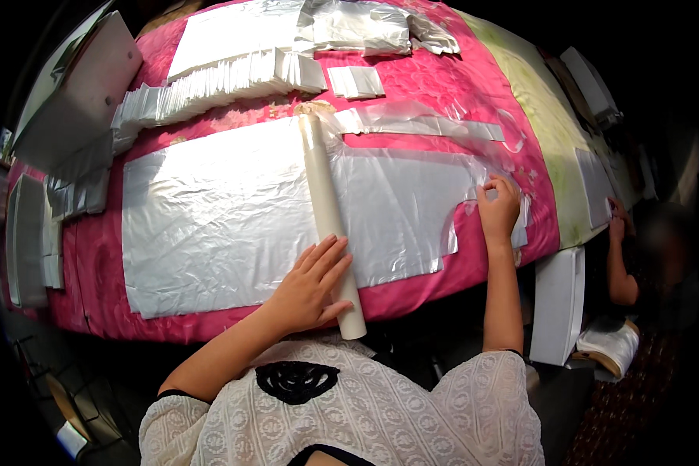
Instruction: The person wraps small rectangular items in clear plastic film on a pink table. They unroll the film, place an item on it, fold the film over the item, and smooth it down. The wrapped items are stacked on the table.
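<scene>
A stack of silvery-white plastic carrier bags (210, 225) lies flat before me, its right end cut out between two handle flaps. Across it rests a long cream tube (323, 190), its near end jutting over the cloth's edge. My left hand (309, 283) lies on the tube's near part with fingers stretched out. At the cut-out end, my right hand (499, 206) is closed in a pinch on thin plastic at a handle flap. Beyond the stack lies a loose plastic strip (419, 124), close to the tube's far end.
A pink flowered cloth (435, 85) covers the table. Farther back are a long row of folded white packets (217, 84), a small packet pile (356, 81) and more plastic (353, 27). White boxes (85, 93) stand at left. At right, another person's hand (618, 213) is near a white sheet (594, 186).
</scene>
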### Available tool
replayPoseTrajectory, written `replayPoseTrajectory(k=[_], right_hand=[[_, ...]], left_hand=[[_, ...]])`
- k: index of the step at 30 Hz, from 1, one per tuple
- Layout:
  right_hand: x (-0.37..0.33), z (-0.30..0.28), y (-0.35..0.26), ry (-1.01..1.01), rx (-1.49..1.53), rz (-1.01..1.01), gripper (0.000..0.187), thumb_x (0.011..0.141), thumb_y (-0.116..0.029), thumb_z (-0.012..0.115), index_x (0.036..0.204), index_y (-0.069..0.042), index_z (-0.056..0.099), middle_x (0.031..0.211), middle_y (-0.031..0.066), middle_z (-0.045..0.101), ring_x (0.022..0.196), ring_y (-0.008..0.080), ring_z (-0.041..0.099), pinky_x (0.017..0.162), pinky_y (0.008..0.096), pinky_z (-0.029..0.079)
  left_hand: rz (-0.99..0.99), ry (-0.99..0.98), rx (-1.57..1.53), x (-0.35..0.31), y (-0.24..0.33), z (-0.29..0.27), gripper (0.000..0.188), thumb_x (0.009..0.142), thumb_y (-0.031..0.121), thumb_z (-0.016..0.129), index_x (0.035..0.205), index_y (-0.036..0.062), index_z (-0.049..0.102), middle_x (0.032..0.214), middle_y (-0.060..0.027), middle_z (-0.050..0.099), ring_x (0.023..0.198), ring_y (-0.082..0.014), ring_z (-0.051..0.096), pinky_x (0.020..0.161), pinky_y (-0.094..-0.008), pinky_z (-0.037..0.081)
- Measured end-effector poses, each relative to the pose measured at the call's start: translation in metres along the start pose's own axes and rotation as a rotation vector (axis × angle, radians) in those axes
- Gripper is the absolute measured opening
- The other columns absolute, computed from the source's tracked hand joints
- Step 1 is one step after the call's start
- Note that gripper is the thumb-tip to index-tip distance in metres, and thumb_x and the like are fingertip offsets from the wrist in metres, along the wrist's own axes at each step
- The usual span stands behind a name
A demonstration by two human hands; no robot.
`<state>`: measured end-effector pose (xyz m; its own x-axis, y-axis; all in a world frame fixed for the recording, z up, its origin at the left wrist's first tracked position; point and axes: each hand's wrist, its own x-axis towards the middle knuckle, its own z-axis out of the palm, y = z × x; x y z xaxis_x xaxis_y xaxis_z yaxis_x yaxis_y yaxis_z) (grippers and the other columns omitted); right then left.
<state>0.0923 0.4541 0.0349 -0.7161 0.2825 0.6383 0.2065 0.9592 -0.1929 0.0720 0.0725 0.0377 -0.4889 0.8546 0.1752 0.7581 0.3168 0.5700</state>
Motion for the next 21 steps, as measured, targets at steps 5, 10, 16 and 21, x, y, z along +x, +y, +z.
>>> replayPoseTrajectory(k=[5, 10, 16, 21], right_hand=[[-0.022, -0.041, -0.149, -0.303, 0.507, 0.051, 0.018, 0.065, -0.003, 0.068, 0.072, -0.005, 0.051, 0.068, 0.0067, 0.056, 0.062, 0.0242, 0.058, 0.057, 0.0335, 0.045], [-0.056, -0.055, -0.231, -0.639, 1.018, -0.322, 0.024, 0.070, -0.009, 0.072, 0.088, -0.005, 0.058, 0.095, 0.0110, 0.061, 0.083, 0.0253, 0.060, 0.068, 0.0345, 0.048], [-0.076, -0.078, -0.224, -0.550, 0.607, -0.237, 0.033, 0.072, -0.022, 0.071, 0.094, -0.004, 0.056, 0.092, 0.0096, 0.058, 0.084, 0.0276, 0.057, 0.067, 0.0371, 0.047], [-0.089, -0.078, -0.214, -1.001, 0.334, 0.067, 0.049, 0.070, -0.044, 0.071, 0.088, -0.001, 0.057, 0.076, 0.0147, 0.061, 0.070, 0.0307, 0.061, 0.061, 0.0387, 0.048]], left_hand=[[-0.191, 0.200, -0.643, 0.003, 0.013, -0.007, 0.051, 0.085, 0.026, 0.058, 0.127, 0.0013, 0.042, 0.127, -0.0146, 0.047, 0.117, -0.0267, 0.047, 0.096, -0.0374, 0.041], [-0.722, 0.217, -1.464, 0.010, -0.006, -0.023, 0.030, 0.085, 0.015, 0.062, 0.110, 0.0002, 0.053, 0.097, -0.0083, 0.061, 0.086, -0.0130, 0.060, 0.076, -0.0267, 0.048], [-0.850, 0.258, -1.096, -0.063, -0.085, -0.091, 0.023, 0.083, 0.013, 0.065, 0.101, 0.0014, 0.058, 0.085, -0.0067, 0.065, 0.075, -0.0130, 0.062, 0.064, -0.0256, 0.049], [-0.981, 0.318, -0.852, -0.110, -0.122, -0.127, 0.025, 0.082, 0.010, 0.063, 0.104, 0.0002, 0.056, 0.083, -0.0062, 0.064, 0.073, -0.0112, 0.061, 0.063, -0.0242, 0.047]])
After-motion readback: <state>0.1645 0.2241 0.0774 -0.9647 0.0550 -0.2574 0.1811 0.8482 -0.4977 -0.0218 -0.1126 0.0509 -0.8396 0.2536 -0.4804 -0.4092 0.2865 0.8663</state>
